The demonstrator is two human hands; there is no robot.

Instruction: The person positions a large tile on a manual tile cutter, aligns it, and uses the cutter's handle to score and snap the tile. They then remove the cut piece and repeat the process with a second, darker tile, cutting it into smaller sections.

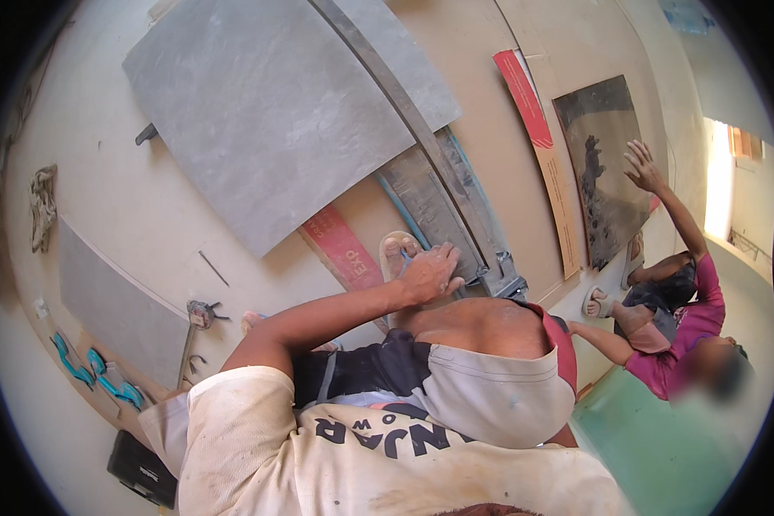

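My left hand [430,273] lies with fingers stretched and slightly apart at the near end of a tile cutter, over its grey dusty base [421,193]. It holds nothing that I can see. A long metal rail [396,95] runs over the base, with a metal fitting [500,279] at its near end, just right of my fingers. Under the rail lies a large grey tile [284,112], mostly to its left. My sandaled foot [396,249] stands beside the hand, and my bent knee [482,327] is close below it. My right hand does not show.
At right a crouching co-worker [697,318] in a magenta shirt raises one hand beside a dark, dusty tile [606,163]. Red-and-tan cardboard strips [525,99] lie between us. At left are another grey tile [116,292], turquoise suction lifters [99,374] and a black case [142,469].
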